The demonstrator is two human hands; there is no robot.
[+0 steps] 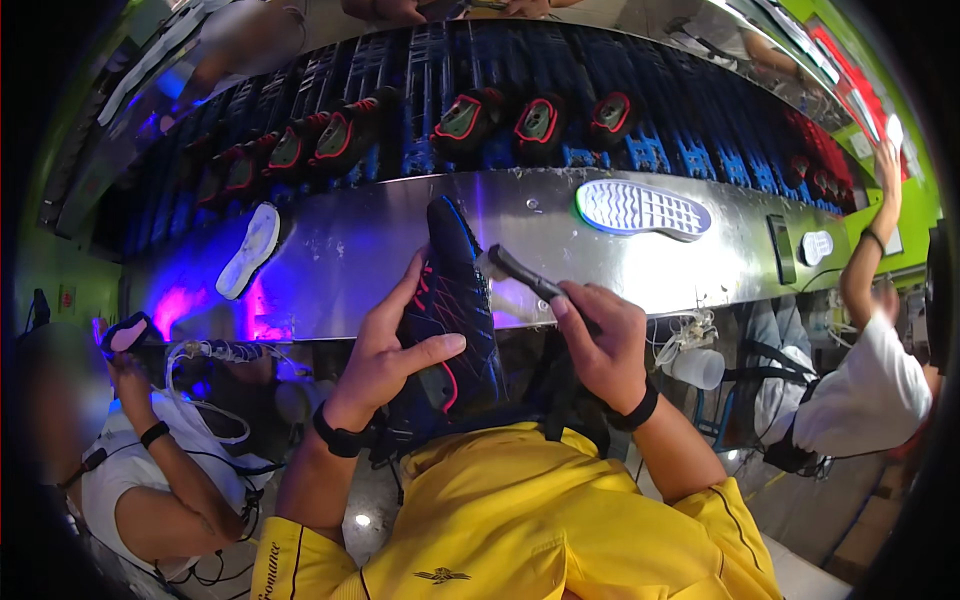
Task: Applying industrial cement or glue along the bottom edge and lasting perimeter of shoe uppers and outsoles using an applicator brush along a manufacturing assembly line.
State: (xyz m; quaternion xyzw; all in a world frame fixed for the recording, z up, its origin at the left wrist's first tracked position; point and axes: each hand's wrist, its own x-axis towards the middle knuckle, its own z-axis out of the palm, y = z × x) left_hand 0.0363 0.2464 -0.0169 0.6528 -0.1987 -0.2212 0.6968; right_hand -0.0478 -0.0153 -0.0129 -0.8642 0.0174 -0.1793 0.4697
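Brush (pixel 525 274) is gripped by the right hand (pixel 605 338), its tip just beside the black sneaker (pixel 466 310), which the left hand (pixel 385 358) clasps toe-out over the steel bench (pixel 350 245), and if this hold loosens, the sneaker could twist and the brush stray.

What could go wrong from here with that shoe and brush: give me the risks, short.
1. The brush in the right grip is close against the side of the black shoe; a slip might mark the upper.
2. The left grip steadies the shoe, which could twist if the brush presses hard.
3. The patterned sole lies loose on the metal bench; a careless elbow or sleeve might shift it.
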